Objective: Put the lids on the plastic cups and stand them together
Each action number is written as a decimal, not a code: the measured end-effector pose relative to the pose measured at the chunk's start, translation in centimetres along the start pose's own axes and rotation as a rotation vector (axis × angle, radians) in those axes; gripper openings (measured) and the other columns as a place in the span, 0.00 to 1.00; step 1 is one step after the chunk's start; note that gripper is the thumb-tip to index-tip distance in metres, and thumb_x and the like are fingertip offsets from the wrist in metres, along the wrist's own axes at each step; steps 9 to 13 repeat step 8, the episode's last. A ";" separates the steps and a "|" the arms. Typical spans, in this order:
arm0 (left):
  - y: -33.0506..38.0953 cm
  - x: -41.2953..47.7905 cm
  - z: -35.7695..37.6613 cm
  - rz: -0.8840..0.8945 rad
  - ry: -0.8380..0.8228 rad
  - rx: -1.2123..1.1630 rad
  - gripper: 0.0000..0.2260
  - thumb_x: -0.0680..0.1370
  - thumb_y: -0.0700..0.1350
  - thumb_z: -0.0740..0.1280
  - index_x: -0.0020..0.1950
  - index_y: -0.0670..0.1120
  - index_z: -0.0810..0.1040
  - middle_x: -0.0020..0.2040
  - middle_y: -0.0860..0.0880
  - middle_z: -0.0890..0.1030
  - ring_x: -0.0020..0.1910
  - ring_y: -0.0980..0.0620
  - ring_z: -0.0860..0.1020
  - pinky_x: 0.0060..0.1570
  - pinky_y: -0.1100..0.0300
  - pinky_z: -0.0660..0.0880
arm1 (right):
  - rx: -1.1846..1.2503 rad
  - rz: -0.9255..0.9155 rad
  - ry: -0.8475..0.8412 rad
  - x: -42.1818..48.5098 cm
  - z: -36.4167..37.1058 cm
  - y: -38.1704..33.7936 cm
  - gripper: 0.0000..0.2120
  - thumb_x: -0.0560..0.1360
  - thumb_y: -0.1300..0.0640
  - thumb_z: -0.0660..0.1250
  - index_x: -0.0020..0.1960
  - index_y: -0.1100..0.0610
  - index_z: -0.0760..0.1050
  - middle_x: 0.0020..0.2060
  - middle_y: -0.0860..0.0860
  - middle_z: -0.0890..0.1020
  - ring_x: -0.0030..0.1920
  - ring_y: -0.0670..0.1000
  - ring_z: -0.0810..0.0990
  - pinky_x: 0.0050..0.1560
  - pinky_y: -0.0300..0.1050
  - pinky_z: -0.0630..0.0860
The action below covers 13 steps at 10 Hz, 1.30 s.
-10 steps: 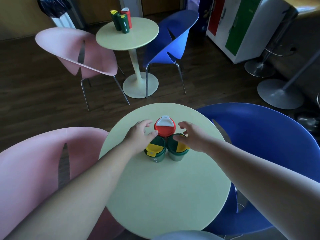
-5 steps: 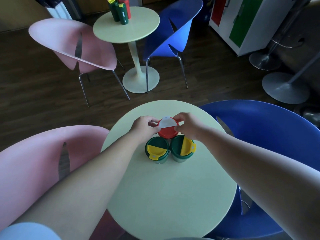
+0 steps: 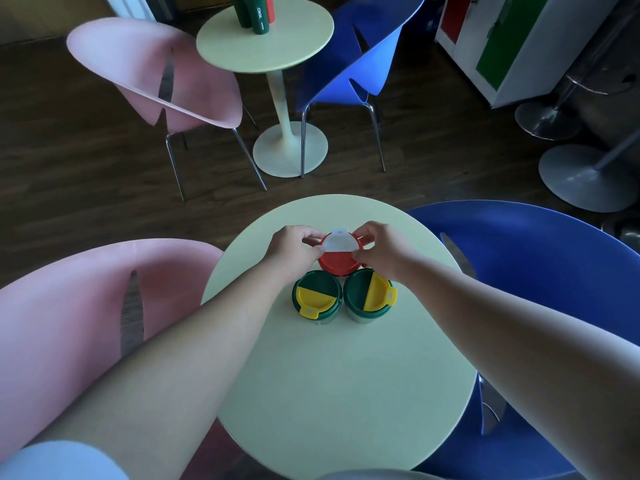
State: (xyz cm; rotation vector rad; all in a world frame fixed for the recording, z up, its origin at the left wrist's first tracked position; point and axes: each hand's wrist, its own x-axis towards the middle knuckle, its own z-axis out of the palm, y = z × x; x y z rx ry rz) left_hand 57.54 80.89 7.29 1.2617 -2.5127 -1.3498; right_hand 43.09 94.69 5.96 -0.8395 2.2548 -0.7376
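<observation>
Three lidded cups stand touching in a cluster on the round pale-green table. The far one is a red cup whose red lid has a white flap. My left hand grips its left side and my right hand grips its right side, fingers on the lid's rim. In front of it stand two green cups with green lids and yellow flaps, the left green cup and the right green cup. Neither hand touches the left one; my right wrist hangs over the right one.
A pink chair sits left of the table and a blue chair right of it. Beyond stands a second round table with tall green and red cups, another pink and blue chair, stool bases and a white cabinet.
Both hands left the two green cups, moved forward and closed on the red cup's lid. The camera tilted down and nearer.
</observation>
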 end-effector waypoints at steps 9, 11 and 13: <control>-9.8 -5.2 -2.2 -0.079 0.160 -0.162 0.09 0.73 0.52 0.71 0.46 0.68 0.84 0.51 0.58 0.86 0.50 0.52 0.85 0.57 0.46 0.82 | 0.359 0.175 0.094 -6.2 -2.9 6.3 0.06 0.79 0.58 0.68 0.55 0.55 0.81 0.53 0.52 0.83 0.48 0.52 0.84 0.51 0.55 0.84; -9.8 -5.2 -2.2 -0.079 0.160 -0.162 0.09 0.73 0.52 0.71 0.46 0.68 0.84 0.51 0.58 0.86 0.50 0.52 0.85 0.57 0.46 0.82 | 0.359 0.175 0.094 -6.2 -2.9 6.3 0.06 0.79 0.58 0.68 0.55 0.55 0.81 0.53 0.52 0.83 0.48 0.52 0.84 0.51 0.55 0.84; -9.8 -5.2 -2.2 -0.079 0.160 -0.162 0.09 0.73 0.52 0.71 0.46 0.68 0.84 0.51 0.58 0.86 0.50 0.52 0.85 0.57 0.46 0.82 | 0.359 0.175 0.094 -6.2 -2.9 6.3 0.06 0.79 0.58 0.68 0.55 0.55 0.81 0.53 0.52 0.83 0.48 0.52 0.84 0.51 0.55 0.84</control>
